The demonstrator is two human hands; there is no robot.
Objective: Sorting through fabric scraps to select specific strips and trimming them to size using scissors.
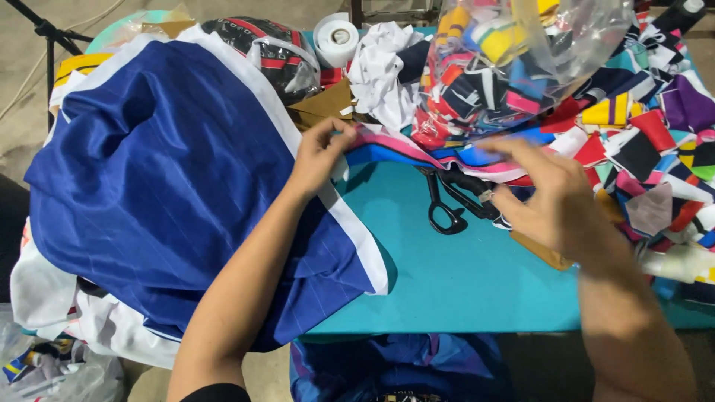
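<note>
My left hand (319,152) pinches one end of a long striped fabric strip (417,152) in pink, white and blue. The strip runs right across the turquoise table (447,275) to my right hand (547,197), whose fingers rest on its other end. Black scissors (450,201) lie on the table just under the strip, between my hands. A large blue cloth with a white border (164,186) is draped over the table's left side, under my left forearm.
A clear plastic bag full of coloured fabric pieces (514,52) stands behind the strip. Loose colourful scraps (655,156) pile up at right. A white tape roll (337,37) and white cloth (383,67) sit at the back. More fabric lies below the table.
</note>
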